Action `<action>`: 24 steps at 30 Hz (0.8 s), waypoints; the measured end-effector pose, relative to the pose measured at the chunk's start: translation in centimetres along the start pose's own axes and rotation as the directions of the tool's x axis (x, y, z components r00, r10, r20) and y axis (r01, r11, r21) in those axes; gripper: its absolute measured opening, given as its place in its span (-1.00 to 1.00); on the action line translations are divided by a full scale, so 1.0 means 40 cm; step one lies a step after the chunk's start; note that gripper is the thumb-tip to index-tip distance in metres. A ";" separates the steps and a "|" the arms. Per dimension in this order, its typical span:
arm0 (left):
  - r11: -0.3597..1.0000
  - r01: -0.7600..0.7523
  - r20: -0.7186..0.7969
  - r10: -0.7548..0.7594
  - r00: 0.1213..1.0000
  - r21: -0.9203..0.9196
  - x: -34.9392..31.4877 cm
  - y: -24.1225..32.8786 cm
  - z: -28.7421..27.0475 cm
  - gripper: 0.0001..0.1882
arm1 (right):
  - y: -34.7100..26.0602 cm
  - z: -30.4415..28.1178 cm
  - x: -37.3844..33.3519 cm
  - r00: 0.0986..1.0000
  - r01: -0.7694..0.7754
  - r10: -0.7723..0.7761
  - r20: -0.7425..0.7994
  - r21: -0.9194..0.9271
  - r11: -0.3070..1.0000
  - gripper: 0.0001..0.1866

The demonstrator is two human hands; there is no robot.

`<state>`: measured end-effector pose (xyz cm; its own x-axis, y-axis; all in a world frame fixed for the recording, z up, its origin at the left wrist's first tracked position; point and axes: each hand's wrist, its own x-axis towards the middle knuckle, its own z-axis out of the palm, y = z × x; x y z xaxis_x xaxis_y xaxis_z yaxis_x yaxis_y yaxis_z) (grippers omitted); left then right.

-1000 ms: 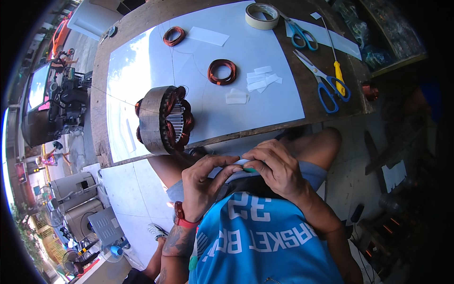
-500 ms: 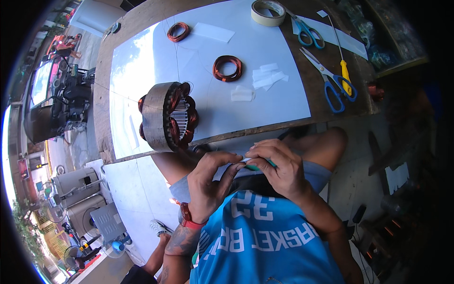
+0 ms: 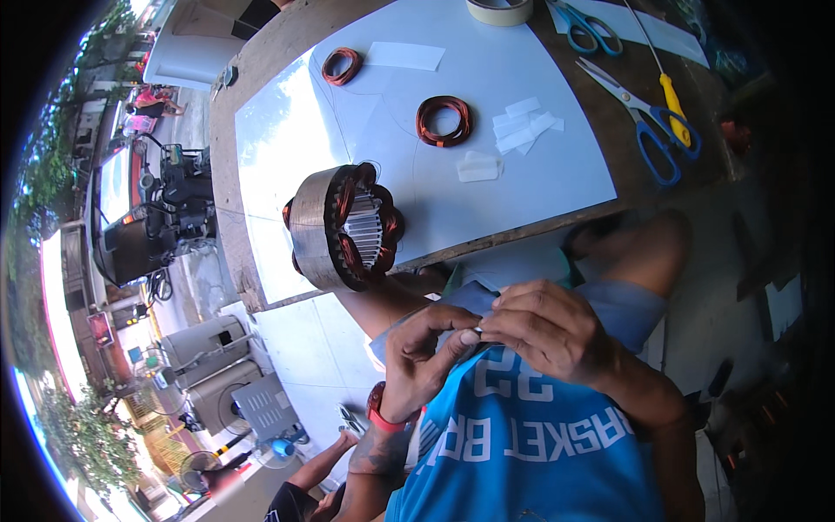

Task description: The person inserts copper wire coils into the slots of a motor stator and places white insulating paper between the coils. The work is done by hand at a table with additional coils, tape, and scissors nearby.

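In front of my blue shirt, my left hand (image 3: 429,358) and my right hand (image 3: 550,333) meet fingertip to fingertip. Both are closed in a pinch on a small white piece (image 3: 477,331), mostly hidden by the fingers; it looks like a bit of paper or film. Beyond the left hand, a motor stator (image 3: 323,228) lies on its side at the table's near edge, copper windings bulging from its slots. Farther off are a copper wire coil (image 3: 444,122) and a smaller coil (image 3: 342,66). Cut white slips (image 3: 522,127) lie right of the larger coil.
A white sheet (image 3: 557,187) covers much of the wooden table (image 3: 600,211). At the right lie blue-handled scissors (image 3: 657,143), teal-handled scissors (image 3: 584,28), a yellow-handled screwdriver (image 3: 675,109) and a tape roll (image 3: 500,10). Thin wire runs from the stator. Another person's arm (image 3: 323,461) shows lower left.
The view has swung, so the table and its things sit farther right and slightly higher or lower. My hands stay together, drawn nearer the shirt, the right fingers closing over the white piece.
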<state>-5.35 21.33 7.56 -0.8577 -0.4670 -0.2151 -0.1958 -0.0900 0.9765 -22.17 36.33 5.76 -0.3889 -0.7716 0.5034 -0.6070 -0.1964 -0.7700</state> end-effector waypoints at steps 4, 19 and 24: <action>0.836 -0.123 0.062 0.106 0.992 0.535 -0.059 0.058 -0.038 -0.79 | 0.015 -0.002 0.009 0.999 -0.042 0.043 -0.014 0.074 0.996 -0.71; 0.907 -0.180 -0.037 0.209 0.977 0.380 0.268 -0.027 -0.469 -0.43 | 0.179 0.220 0.258 0.990 -0.100 0.082 -0.117 -0.156 0.983 -0.59; 0.717 -0.386 0.103 0.406 0.908 0.581 0.291 -0.067 -0.465 -0.51 | 0.178 0.215 0.268 0.997 -0.072 0.067 -0.037 -0.169 0.983 -0.59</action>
<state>-5.98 -0.24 2.69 -0.9072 -0.3701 0.1999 -0.0851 0.6268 0.7745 -24.69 21.48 2.30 -0.4540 -0.7598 0.4653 -0.6860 -0.0352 -0.7268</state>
